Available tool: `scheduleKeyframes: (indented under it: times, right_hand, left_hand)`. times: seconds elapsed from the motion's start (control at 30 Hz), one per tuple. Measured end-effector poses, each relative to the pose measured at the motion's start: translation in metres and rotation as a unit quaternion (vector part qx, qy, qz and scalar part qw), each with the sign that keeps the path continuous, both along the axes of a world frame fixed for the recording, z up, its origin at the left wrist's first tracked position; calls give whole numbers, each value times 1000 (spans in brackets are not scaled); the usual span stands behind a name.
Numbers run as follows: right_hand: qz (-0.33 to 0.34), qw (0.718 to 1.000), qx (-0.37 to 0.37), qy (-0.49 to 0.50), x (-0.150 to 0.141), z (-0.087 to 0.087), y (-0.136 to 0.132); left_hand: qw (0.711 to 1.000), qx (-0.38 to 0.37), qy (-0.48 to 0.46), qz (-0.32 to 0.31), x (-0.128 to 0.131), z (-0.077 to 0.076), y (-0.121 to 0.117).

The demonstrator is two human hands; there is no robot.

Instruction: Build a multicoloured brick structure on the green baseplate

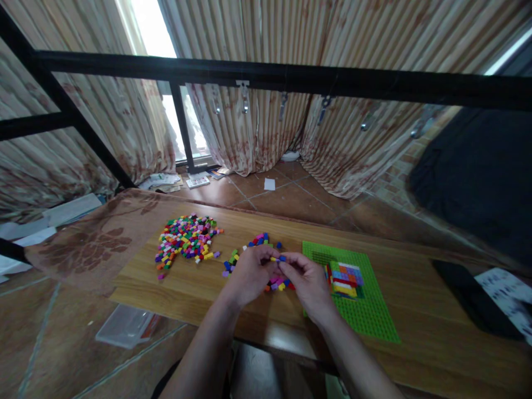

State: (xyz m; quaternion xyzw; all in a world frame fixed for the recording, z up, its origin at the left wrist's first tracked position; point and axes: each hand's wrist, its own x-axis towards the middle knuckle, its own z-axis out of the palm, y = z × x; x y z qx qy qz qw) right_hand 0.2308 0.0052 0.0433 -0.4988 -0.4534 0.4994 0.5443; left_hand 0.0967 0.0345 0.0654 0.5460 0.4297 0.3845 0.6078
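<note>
Blue and yellow toy bricks [282,258]: pinched in the fingertips of the left hand [254,272] and right hand [308,281], above the wooden tabletop [174,296].
Green studded baseplate [374,313]: just beside the right hand, bearing a multicoloured brick build [346,279].
Small brick cluster [260,240]: partly hidden behind the hands.
Large brick pile [187,238]: farther left.
Curtains [257,124]: beyond the tabletop.

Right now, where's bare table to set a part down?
Bare: table between green baseplate and black object; also the near strip in front of the big brick pile. Crowded: middle, where left hand and right hand hold small bricks over loose bricks.
</note>
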Motion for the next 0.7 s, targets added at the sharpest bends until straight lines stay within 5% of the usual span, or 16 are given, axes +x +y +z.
scheduleKeyframes:
  times: [0.13,0.37,0.57,0.7]
  right_hand:
    - [-20,1000,-9,-2,5,0,-1]
    - [-53,987,-81,128,18,4,-2]
    - [35,941,-161,295,24,12,-6]
    - [56,964,-136,222,19,14,-9]
  left_hand:
    - [1000,-7,-2,20,8,-2,-3]
    - [989,-64,-52,121,1,17,-1]
    - [990,-87,-60,89,3,19,-4]
    - [995,-69,-53,42,9,15,-6]
